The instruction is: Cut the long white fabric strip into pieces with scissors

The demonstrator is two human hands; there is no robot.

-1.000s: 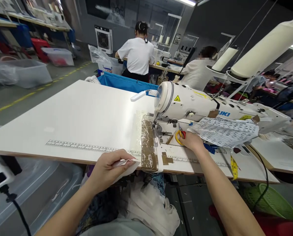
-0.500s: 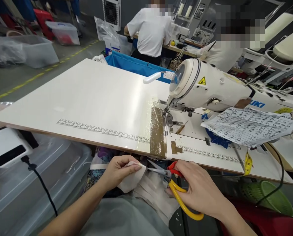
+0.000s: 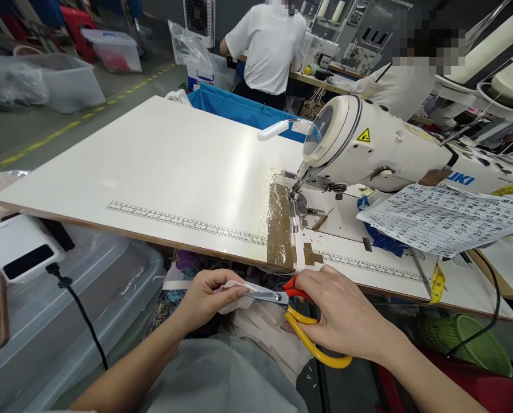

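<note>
White fabric piece [image 3: 233, 298] is pinched in the left hand [image 3: 205, 298]; scissors [image 3: 295, 321] (blades nearly closed), gripped by the right hand [image 3: 346, 315], point horizontally into it from the right.

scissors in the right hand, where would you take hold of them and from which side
Take the scissors by the yellow loop handles, coming from the right, near side. The handles trail toward the right hand, whose fingers already wrap them, while the steel blades point left into the white fabric piece pinched by the left hand. The blade end is sharp and occupied, so the handle end looks like the better grip.
</note>
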